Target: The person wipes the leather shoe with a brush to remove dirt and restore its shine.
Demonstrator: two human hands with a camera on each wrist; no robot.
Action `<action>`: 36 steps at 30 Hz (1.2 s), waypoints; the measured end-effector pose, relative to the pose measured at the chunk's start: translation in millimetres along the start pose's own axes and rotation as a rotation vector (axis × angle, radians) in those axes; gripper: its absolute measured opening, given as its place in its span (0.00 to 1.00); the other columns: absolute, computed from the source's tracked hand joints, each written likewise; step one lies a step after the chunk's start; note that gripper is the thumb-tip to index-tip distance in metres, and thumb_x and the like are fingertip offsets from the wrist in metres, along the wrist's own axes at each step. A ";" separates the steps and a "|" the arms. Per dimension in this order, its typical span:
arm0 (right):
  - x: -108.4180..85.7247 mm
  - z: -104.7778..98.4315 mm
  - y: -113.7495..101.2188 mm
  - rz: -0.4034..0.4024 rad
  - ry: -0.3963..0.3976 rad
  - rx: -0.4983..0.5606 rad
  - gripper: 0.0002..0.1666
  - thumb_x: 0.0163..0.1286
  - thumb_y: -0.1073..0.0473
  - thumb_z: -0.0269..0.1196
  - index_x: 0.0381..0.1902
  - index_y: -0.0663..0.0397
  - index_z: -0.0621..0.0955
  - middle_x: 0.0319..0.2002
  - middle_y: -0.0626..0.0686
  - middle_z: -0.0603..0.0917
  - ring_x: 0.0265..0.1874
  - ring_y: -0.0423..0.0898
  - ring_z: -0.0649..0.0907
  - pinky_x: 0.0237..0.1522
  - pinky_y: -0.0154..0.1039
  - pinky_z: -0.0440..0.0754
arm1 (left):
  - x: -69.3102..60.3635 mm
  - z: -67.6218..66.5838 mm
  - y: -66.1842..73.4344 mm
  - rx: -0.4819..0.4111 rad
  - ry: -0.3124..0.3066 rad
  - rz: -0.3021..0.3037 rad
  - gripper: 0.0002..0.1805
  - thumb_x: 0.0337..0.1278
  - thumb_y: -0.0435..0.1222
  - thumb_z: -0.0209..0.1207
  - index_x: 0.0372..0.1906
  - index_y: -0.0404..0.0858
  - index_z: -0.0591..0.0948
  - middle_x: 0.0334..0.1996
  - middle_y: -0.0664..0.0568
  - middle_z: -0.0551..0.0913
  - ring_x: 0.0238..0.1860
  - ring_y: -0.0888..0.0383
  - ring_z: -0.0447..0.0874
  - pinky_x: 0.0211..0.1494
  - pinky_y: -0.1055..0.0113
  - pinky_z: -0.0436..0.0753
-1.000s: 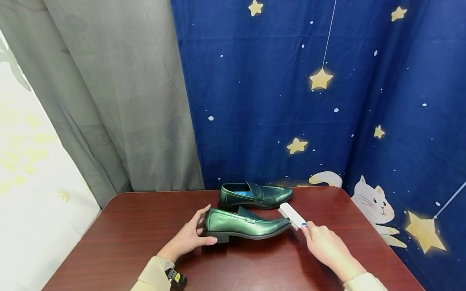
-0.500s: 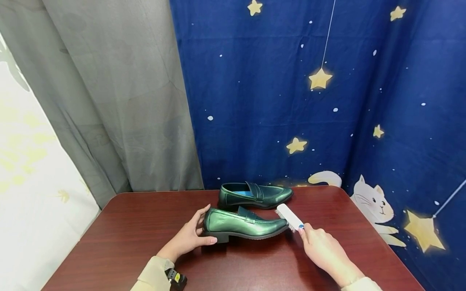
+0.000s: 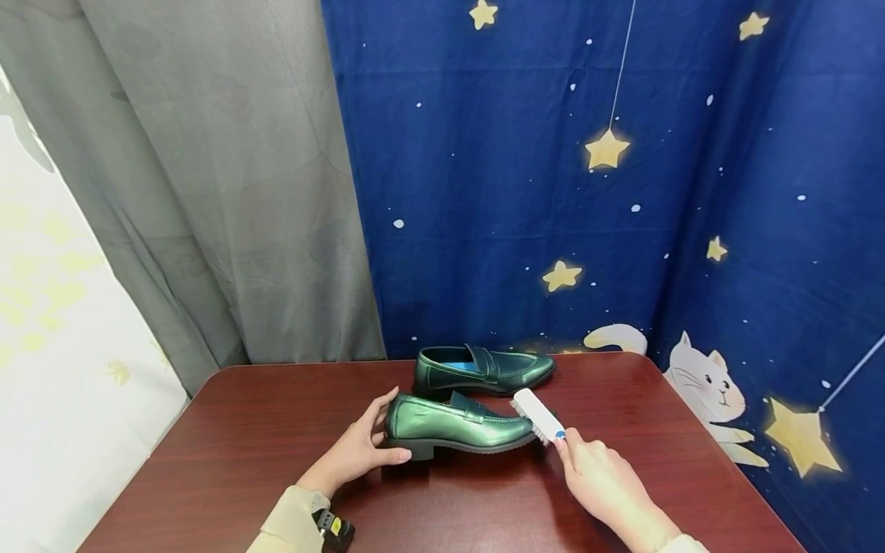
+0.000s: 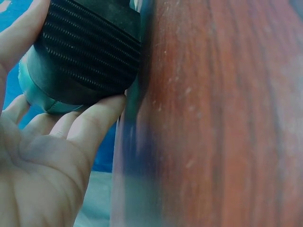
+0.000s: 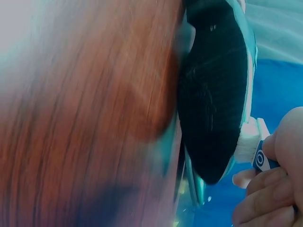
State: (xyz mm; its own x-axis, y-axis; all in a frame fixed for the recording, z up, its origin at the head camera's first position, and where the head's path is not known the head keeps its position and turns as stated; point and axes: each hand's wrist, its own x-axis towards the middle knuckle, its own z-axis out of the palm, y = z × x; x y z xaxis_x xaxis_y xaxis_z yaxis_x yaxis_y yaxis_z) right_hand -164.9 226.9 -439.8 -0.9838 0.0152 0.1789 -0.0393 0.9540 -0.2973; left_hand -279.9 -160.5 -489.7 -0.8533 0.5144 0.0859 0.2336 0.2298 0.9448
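A shiny green loafer [image 3: 439, 426] with a black sole points its toe to the right. My left hand [image 3: 359, 448] grips it round the back, thumb on the near side by the heel and fingers behind. In the left wrist view, the ribbed black heel [image 4: 90, 54] fills the space between thumb and fingers. My right hand [image 3: 607, 478] holds a white brush [image 3: 541, 415] by its handle, bristles against the loafer's toe. From the right wrist, the dark sole [image 5: 215, 90] shows, and the white bristles [image 5: 247, 142] touch the upper near the toe tip.
A matching green loafer [image 3: 515, 371] with a blue insole stands behind, near the table's back edge. Both rest over a reddish-brown table [image 3: 228, 438]. Grey curtain [image 3: 207, 192] and blue starry curtain [image 3: 498, 192] hang behind it.
My right hand has moved left with the brush, from the toe tip further onto the toe. The left hand and both loafers stay about where they were.
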 end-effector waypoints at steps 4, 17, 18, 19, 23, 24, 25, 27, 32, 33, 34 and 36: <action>-1.1 0.1 -4.7 0.004 -0.009 0.002 0.10 0.78 0.54 0.55 0.36 0.52 0.73 0.20 0.52 0.77 0.18 0.49 0.76 0.20 0.48 0.71 | -0.3 -0.3 0.0 0.022 0.007 -0.013 0.58 0.50 0.42 0.76 0.80 0.61 0.50 0.79 0.44 0.58 0.76 0.47 0.64 0.67 0.64 0.76; -4.2 3.9 -23.5 -0.033 0.029 -0.007 0.11 0.77 0.54 0.57 0.34 0.51 0.72 0.19 0.54 0.78 0.18 0.51 0.79 0.19 0.49 0.71 | -1.2 -1.1 0.7 0.012 -0.005 -0.021 0.59 0.51 0.42 0.76 0.80 0.59 0.49 0.79 0.42 0.57 0.76 0.45 0.64 0.63 0.71 0.77; -4.9 3.9 -24.5 -0.031 0.033 -0.009 0.11 0.77 0.54 0.57 0.34 0.51 0.72 0.19 0.54 0.78 0.18 0.52 0.79 0.19 0.49 0.71 | -1.2 -1.1 0.7 0.012 -0.007 -0.022 0.59 0.51 0.42 0.76 0.80 0.59 0.49 0.79 0.42 0.57 0.75 0.45 0.64 0.63 0.72 0.77; -5.5 3.8 -25.4 -0.028 0.035 -0.010 0.11 0.77 0.54 0.57 0.34 0.52 0.72 0.19 0.54 0.77 0.17 0.52 0.79 0.19 0.49 0.71 | -1.1 -1.0 0.9 0.011 -0.009 -0.021 0.59 0.51 0.42 0.76 0.81 0.59 0.49 0.79 0.42 0.57 0.75 0.45 0.65 0.62 0.72 0.77; -7.4 3.4 -29.8 -0.027 0.044 -0.007 0.11 0.76 0.54 0.58 0.33 0.52 0.72 0.18 0.53 0.77 0.17 0.51 0.78 0.19 0.49 0.71 | -1.0 -1.6 1.9 0.009 -0.006 -0.022 0.59 0.51 0.42 0.75 0.80 0.59 0.49 0.79 0.43 0.57 0.75 0.46 0.66 0.63 0.71 0.77; -7.6 3.5 -31.3 -0.031 0.046 -0.007 0.12 0.76 0.54 0.59 0.33 0.52 0.72 0.18 0.53 0.77 0.17 0.51 0.78 0.19 0.49 0.71 | -1.1 -1.7 2.1 0.007 -0.007 -0.021 0.59 0.51 0.42 0.75 0.81 0.59 0.48 0.79 0.42 0.57 0.74 0.45 0.66 0.63 0.71 0.77; -7.7 3.9 -32.8 -0.036 0.047 -0.006 0.12 0.76 0.54 0.59 0.33 0.52 0.72 0.18 0.53 0.77 0.17 0.51 0.78 0.19 0.48 0.71 | -1.2 -1.8 2.2 0.004 -0.007 -0.021 0.59 0.51 0.42 0.75 0.81 0.59 0.48 0.79 0.42 0.57 0.74 0.45 0.66 0.63 0.71 0.77; -8.0 5.0 -36.2 -0.047 0.047 -0.006 0.12 0.76 0.54 0.59 0.33 0.51 0.72 0.18 0.53 0.77 0.17 0.51 0.79 0.19 0.48 0.71 | -1.5 -1.7 2.1 -0.001 -0.011 -0.021 0.59 0.52 0.42 0.75 0.81 0.59 0.48 0.79 0.42 0.57 0.74 0.45 0.67 0.62 0.72 0.78; -8.9 8.2 -44.4 -0.067 0.054 0.009 0.12 0.76 0.54 0.59 0.32 0.50 0.72 0.18 0.52 0.77 0.16 0.50 0.79 0.18 0.47 0.70 | -2.1 -0.4 1.7 -0.009 -0.016 -0.013 0.59 0.52 0.41 0.75 0.81 0.58 0.47 0.79 0.41 0.57 0.74 0.44 0.67 0.61 0.74 0.77; -9.1 8.7 -45.7 -0.070 0.058 0.013 0.12 0.76 0.54 0.59 0.32 0.50 0.72 0.18 0.52 0.77 0.16 0.50 0.78 0.18 0.47 0.70 | -2.2 -0.1 1.6 -0.011 -0.016 -0.012 0.59 0.52 0.41 0.75 0.81 0.58 0.48 0.79 0.41 0.57 0.74 0.44 0.67 0.61 0.74 0.77; -9.1 9.2 -46.8 -0.071 0.059 0.019 0.12 0.76 0.54 0.58 0.32 0.50 0.72 0.18 0.51 0.77 0.16 0.50 0.78 0.18 0.47 0.69 | -2.2 0.1 1.6 -0.011 -0.016 -0.010 0.59 0.52 0.40 0.75 0.81 0.58 0.48 0.79 0.41 0.57 0.74 0.44 0.66 0.61 0.74 0.77; -9.2 10.0 -49.1 -0.070 0.056 0.030 0.12 0.77 0.54 0.58 0.32 0.50 0.72 0.17 0.50 0.76 0.15 0.49 0.77 0.18 0.46 0.68 | -2.3 0.3 1.4 -0.007 -0.016 -0.009 0.59 0.52 0.41 0.75 0.81 0.58 0.48 0.79 0.41 0.57 0.74 0.44 0.66 0.61 0.74 0.77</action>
State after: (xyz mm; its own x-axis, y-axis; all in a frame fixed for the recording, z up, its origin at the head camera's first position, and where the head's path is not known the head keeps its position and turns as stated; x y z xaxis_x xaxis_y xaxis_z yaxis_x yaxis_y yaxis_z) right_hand -155.8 176.9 -436.2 -0.9670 -0.0333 0.2525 -0.1134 0.9441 -0.3096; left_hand -277.5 -161.1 -488.6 -0.8480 0.5250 0.0720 0.2222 0.2288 0.9478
